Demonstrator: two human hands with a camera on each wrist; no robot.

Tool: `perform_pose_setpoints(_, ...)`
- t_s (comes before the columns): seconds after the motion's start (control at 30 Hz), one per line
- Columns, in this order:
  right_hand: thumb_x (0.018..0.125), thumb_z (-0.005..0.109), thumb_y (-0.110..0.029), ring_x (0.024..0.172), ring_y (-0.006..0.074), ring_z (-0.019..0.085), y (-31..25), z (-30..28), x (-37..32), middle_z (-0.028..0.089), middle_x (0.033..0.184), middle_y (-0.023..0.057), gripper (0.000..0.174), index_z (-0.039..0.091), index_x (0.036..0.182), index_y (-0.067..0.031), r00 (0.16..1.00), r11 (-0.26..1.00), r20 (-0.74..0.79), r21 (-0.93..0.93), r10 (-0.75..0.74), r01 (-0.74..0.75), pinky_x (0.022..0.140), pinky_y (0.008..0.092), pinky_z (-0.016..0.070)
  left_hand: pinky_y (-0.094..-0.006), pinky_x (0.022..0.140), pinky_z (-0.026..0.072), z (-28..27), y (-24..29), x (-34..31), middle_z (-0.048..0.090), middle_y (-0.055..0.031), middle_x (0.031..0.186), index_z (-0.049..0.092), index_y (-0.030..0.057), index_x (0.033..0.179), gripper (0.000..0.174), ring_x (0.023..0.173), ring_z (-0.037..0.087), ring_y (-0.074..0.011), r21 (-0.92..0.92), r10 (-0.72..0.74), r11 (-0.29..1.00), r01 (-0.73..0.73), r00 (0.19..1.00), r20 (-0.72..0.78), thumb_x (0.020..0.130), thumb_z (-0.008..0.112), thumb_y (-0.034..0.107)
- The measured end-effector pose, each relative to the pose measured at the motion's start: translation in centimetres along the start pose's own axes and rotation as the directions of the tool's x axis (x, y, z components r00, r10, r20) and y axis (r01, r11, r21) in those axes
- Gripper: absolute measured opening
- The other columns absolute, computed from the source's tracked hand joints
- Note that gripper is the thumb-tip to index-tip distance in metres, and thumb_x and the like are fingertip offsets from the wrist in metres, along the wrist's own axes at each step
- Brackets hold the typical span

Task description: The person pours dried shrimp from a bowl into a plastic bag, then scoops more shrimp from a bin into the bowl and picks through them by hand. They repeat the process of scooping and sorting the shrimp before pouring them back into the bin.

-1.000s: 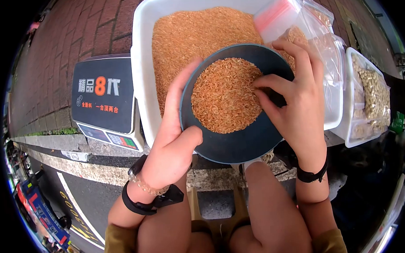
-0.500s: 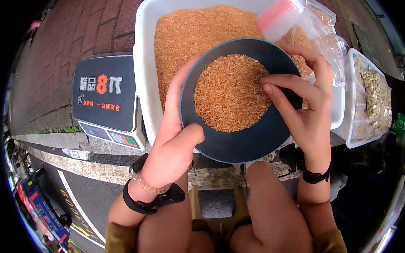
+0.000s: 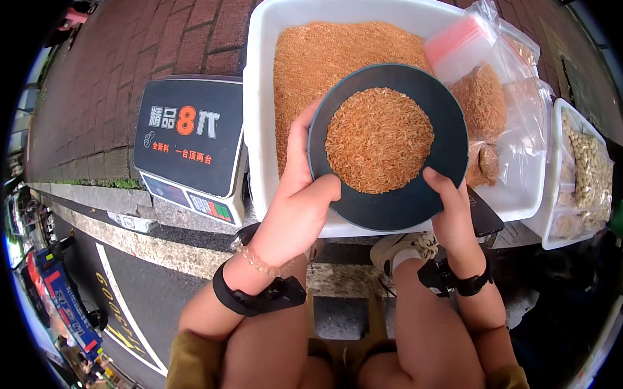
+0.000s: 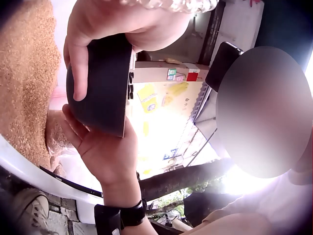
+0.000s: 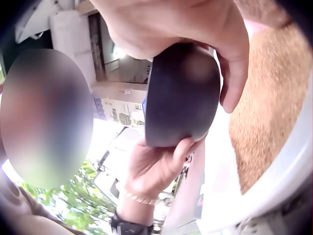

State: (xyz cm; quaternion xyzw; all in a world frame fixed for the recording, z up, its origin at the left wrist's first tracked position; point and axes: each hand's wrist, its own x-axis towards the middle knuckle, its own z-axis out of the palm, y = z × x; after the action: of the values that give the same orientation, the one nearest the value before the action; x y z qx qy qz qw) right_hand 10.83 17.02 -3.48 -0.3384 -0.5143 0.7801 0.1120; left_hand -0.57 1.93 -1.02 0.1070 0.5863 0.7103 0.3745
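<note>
I've got the bowl (image 3: 387, 211) of grain (image 3: 378, 141) over the tub (image 3: 261, 107) on my feed, left grip (image 3: 303, 203) holding it at 8 o'clock, right grip (image 3: 453, 207) likewise at 4, neither closer. Round, so no long axis.

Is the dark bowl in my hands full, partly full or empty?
Partly full: reddish-brown grain lies in the dark bowl, and bare inner wall shows around it.

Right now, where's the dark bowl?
Head view, just right of centre: the dark bowl is held between the left hand and the right hand, overlapping the white tub, with the scale off to its left.
</note>
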Motion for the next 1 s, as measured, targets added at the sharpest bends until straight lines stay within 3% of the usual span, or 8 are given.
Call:
perform_pose_setpoints(0.1,0.076,0.044,0.000,0.118,0.0174,0.033,0.5,0.5,0.5,0.035,0.128,0.0094,0.069,0.010,0.135,-0.0046,0.937,0.922,0.157,0.186,0.313,-0.339,0.099,0.0308,0.0258,-0.0202,0.069,0.0439,-1.0,-1.5,0.7,0.036,-0.0086,0.123,0.016,0.0090,0.133,0.074,0.099,0.043,-0.0131,-0.060,-0.179,0.983,0.176,0.983,-0.040,0.065,0.039,-0.006)
perform_pose_setpoints(0.13,0.076,0.044,0.000,0.118,0.0174,0.033,0.6,0.6,0.2,0.035,0.128,0.0094,0.069,0.010,0.135,-0.0046,0.938,0.923,0.157,0.186,0.310,-0.337,0.099,0.0308,0.0258,-0.0188,0.064,0.0446,-1.1,-1.7,0.8,0.036,-0.0089,0.123,0.016,0.0093,0.133,0.073,0.096,0.044,-0.0123,-0.087,-0.275,0.959,0.269,0.959,-0.067,0.065,0.039,-0.006)
perform_pose_setpoints(0.2,0.070,0.039,0.008,0.118,0.0182,0.033,1.1,0.5,-0.6,0.034,0.128,0.0101,0.075,0.005,0.136,-0.0049,0.981,0.980,0.143,-0.132,-0.128,0.147,0.098,0.0309,0.0274,-0.0195,0.072,0.0384,-1.1,-1.8,0.8,0.041,-0.0032,0.113,0.014,0.0113,0.136,0.076,0.086,0.043,-0.0084,-0.122,-0.173,0.979,0.166,0.984,-0.050,0.067,0.036,-0.012)
perform_pose_setpoints(0.23,0.066,0.035,0.012,0.119,0.0181,0.031,1.1,0.4,-0.7,0.030,0.130,0.0108,0.078,0.005,0.136,-0.0045,0.978,0.970,0.140,-0.170,-0.152,0.175,0.097,0.0300,0.0270,-0.0197,0.075,0.0381,-1.3,-2.0,1.0,0.040,-0.0038,0.115,0.015,0.0105,0.135,0.076,0.091,0.043,-0.0093,0.056,-0.009,0.998,0.012,0.999,-0.044,0.066,0.035,-0.012)
perform_pose_setpoints(0.27,0.066,0.035,0.012,0.119,0.0181,0.031,1.4,0.3,-0.5,0.030,0.130,0.0108,0.078,0.005,0.136,-0.0045,0.979,0.970,0.135,-0.170,-0.152,0.174,0.097,0.0300,0.0270,-0.0200,0.078,0.0378,-1.4,-2.1,1.1,0.039,-0.0044,0.116,0.015,0.0097,0.135,0.076,0.096,0.042,-0.0102,0.228,0.154,0.962,-0.149,0.988,-0.008,0.065,0.035,-0.013)
perform_pose_setpoints(0.43,0.065,0.034,0.013,0.116,0.0158,0.032,2.7,0.2,-0.3,0.030,0.128,0.0096,0.075,0.011,0.135,-0.0032,0.982,0.983,0.094,-0.067,-0.165,0.172,0.096,0.0279,0.0269,-0.0228,0.087,0.0331,-0.9,-2.8,1.0,0.036,-0.0065,0.121,0.015,0.0065,0.135,0.076,0.108,0.036,-0.0129,0.272,0.125,0.954,-0.123,0.992,0.010,0.064,0.034,-0.014)
perform_pose_setpoints(0.7,0.064,0.037,0.012,0.108,0.0142,0.037,1.2,0.0,-0.8,0.036,0.121,0.0073,0.073,0.017,0.133,-0.0034,0.992,0.992,0.041,-0.044,-0.120,0.122,0.090,0.0260,0.0319,-0.0204,0.081,0.0358,-0.4,-1.4,0.2,0.039,-0.0050,0.117,0.016,0.0068,0.135,0.077,0.100,0.040,-0.0108,0.200,0.087,0.977,-0.080,0.996,-0.025,0.063,0.037,-0.013)
perform_pose_setpoints(1.0,0.065,0.040,0.010,0.083,0.0088,0.045,1.2,-0.4,-1.2,0.046,0.101,0.0027,0.065,0.028,0.127,-0.0051,0.998,0.996,-0.020,0.062,-0.059,0.060,0.070,0.0206,0.0386,-0.0180,0.070,0.0367,0.7,-0.3,-0.3,0.044,-0.0015,0.109,0.021,0.0069,0.135,0.077,0.087,0.043,-0.0071,-0.002,0.024,1.000,-0.024,0.999,-0.040,0.063,0.037,-0.013)
